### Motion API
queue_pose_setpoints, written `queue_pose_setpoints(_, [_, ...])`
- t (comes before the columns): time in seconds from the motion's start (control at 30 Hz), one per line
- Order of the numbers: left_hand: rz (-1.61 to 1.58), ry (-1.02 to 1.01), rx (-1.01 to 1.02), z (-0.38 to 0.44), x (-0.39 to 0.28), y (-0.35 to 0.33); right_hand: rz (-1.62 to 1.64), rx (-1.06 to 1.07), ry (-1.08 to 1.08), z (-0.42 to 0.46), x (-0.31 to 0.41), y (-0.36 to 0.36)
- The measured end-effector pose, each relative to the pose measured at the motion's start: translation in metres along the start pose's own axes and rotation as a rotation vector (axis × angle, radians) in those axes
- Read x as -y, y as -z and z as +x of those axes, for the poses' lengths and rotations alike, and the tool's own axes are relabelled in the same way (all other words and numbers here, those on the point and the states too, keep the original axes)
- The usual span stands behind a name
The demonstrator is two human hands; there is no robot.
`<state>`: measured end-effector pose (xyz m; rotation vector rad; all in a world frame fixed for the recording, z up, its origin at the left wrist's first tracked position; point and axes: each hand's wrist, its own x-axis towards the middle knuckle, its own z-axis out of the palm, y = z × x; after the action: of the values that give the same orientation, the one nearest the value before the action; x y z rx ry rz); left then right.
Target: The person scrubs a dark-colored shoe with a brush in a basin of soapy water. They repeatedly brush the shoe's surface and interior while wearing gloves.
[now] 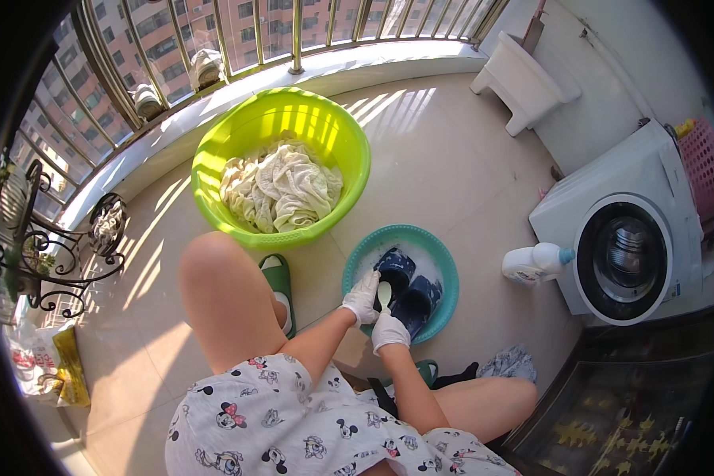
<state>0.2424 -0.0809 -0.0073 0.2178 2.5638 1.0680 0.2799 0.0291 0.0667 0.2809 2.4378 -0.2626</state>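
A teal plastic basin [451,279] holds sudsy water and a pair of dark blue slippers, one farther off [396,266] and one nearer [417,302]. My left hand [363,297], in a white glove, is on the left edge of the farther slipper; its fingertips are partly hidden. In my gloved right hand [391,331] is the lower end of a pale green brush [384,293], whose rounded end points away from me between the hands. Whether the brush touches a slipper is unclear. A lime-green tub [357,178] with wet cream cloth [291,184] stands beyond.
To the right stand a white detergent bottle [535,263] and a front-loading washing machine [571,208]. Behind them, a white basin [526,83] leans at the wall. A black metal plant stand [65,244] is at the left. Grey cloth [509,363] lies near my knee.
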Motion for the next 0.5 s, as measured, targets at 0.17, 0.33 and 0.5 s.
queue_pose_setpoints(0.17, [0.054, -0.004, 0.056, 0.008, -0.013, 0.007, 0.083, -0.112, -0.086, 0.065, 0.013, 0.050])
queue_pose_setpoints(0.33, [0.004, -0.012, 0.012, 0.000, -0.014, 0.012, -0.028, -0.056, -0.029, 0.045, 0.018, 0.066])
queue_pose_setpoints(0.5, [0.027, -0.011, 0.000, -0.001, -0.003, 0.004, -0.026, 0.078, 0.076, -0.039, 0.002, 0.038])
